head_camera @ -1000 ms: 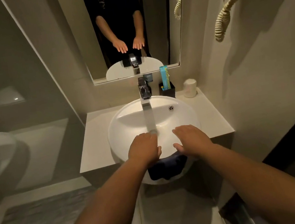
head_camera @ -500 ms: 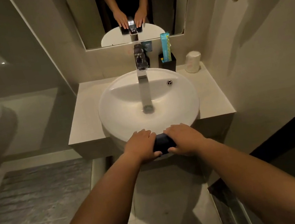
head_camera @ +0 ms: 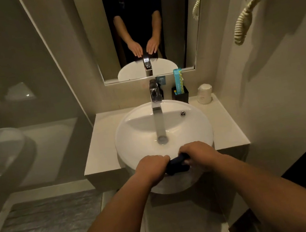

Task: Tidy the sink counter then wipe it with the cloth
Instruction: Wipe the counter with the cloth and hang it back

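A dark blue cloth (head_camera: 176,165) is bunched between my two hands at the near rim of the round white basin (head_camera: 131,139). My left hand (head_camera: 152,166) grips its left end and my right hand (head_camera: 199,153) grips its right end, both just in front of the basin's edge. Most of the cloth is hidden by my fingers. The beige counter (head_camera: 100,145) surrounds the basin. A chrome tap (head_camera: 154,97) runs water into the drain (head_camera: 162,139).
At the back right of the counter stand a black holder (head_camera: 180,96) with a teal packet (head_camera: 178,81) and a white cup-shaped item (head_camera: 204,94). A mirror (head_camera: 141,26) hangs above. A coiled cord (head_camera: 243,19) hangs on the right wall; glass partition at left.
Both hands pulled back from over the basin to its near rim and squeezed the cloth into a tight bunch between them. The camera view shifted up and down.
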